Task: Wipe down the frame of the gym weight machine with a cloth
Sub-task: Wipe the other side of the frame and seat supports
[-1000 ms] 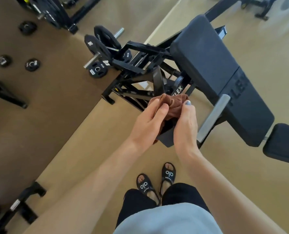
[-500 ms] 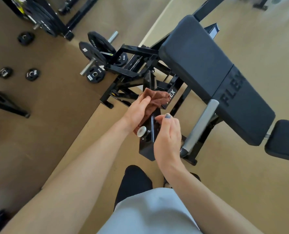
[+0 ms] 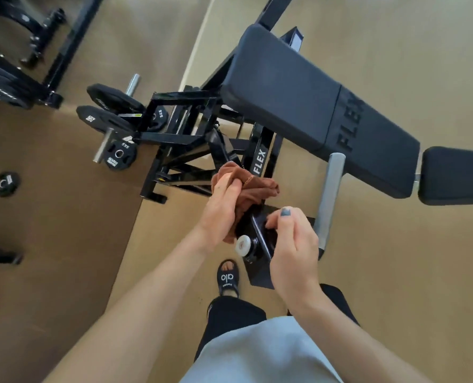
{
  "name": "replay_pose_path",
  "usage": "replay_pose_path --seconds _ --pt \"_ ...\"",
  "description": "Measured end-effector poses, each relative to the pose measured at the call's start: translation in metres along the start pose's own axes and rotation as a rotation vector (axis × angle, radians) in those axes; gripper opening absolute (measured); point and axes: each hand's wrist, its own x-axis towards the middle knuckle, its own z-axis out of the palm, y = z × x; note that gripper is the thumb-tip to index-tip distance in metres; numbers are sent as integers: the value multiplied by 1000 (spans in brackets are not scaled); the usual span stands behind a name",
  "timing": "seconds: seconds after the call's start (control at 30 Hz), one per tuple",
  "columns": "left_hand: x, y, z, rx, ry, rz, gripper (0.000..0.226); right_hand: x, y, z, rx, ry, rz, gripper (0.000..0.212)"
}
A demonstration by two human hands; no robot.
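Nearest, a grey shirt hem [image 3: 260, 355] and black trouser legs show at the bottom, with a black slide sandal [image 3: 227, 277] planted on the tan floor [image 3: 395, 272]. Just above that, the right hand [image 3: 293, 244] sits on the near end of the machine's black frame [image 3: 260, 275], fingers curled over the edge of a metal plate, thumb with a blue-grey nail on top. A white round knob [image 3: 243, 245] sticks out of the frame between the two wrists. The left hand [image 3: 220, 208] grips a bunched brown cloth [image 3: 250, 189], fingers closed around it, and presses it against the upright black post just beyond the knob. The cloth drapes over the post below a white FLEX label [image 3: 259, 161]. To the right a grey handle bar [image 3: 329, 200] stands near the right hand. Beyond it stretches the long dark padded bench [image 3: 298, 106], lettered FLEX. To the left, farther off, black weight plates [image 3: 111, 109] hang on chrome pegs, and one small plate [image 3: 5, 184] lies on the darker floor. A weight rack [image 3: 14, 87] fills the far left corner.
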Motion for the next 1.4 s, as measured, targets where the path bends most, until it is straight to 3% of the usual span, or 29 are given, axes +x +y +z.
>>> replay_pose_path --seconds 0.2,0.37,0.47,0.63,0.77,0.83,1.03,1.13,1.4 --pt "22 30 -5 113 -41 37 29 -5 -10 6 -45 141 68 48" --pt "-29 9 -5 210 -222 221 29 -32 -19 30 55 385 70 46" --pt "-37 2 -7 198 -276 225 28 -37 -19 41 27 485 67 42" --pt "-6 3 -16 276 -233 248 28 -30 -15 45 -131 518 91 51" --pt "18 18 -13 287 -143 62 48 -32 -14 41 -128 473 109 51" --pt "3 28 -6 180 -124 -7 52 -32 -12 40 -88 480 101 51" --pt "-61 6 -4 136 -223 7 53 -34 -7 42 -16 516 62 43" --pt "-68 5 2 75 -212 13 53 -32 -9 45 -115 576 50 54" --pt "-21 8 4 116 -122 71 42 -28 -4 49 -223 646 34 54"
